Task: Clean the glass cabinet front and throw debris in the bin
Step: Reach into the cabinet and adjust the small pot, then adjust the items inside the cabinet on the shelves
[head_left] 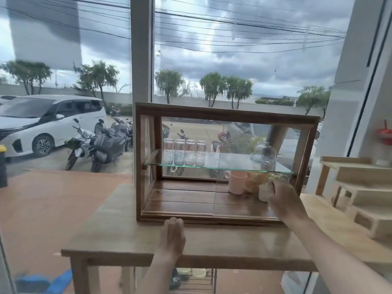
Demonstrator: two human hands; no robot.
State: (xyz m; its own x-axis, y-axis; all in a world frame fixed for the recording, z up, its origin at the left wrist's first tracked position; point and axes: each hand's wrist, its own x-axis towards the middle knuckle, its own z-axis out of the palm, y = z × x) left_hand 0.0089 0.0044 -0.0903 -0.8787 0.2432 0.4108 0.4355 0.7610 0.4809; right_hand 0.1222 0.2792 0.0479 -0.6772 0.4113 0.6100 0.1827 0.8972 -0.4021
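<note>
From the head camera, we see the wooden display cabinet (227,164) standing on the wooden table (118,236) directly ahead of us, its long axis running left to right, its glass front facing us. Our right hand (283,200) is the nearer one: it reaches forward with the arm extended, at the lower right of the front, fingers curled at or around a small white pot (263,192) beside a pink cup (237,182); whether it truly grips we cannot tell through the blur. Our left hand (172,235) rests clenched on the table, just before the cabinet's base, holding nothing visible. No cloth or bin shows.
</note>
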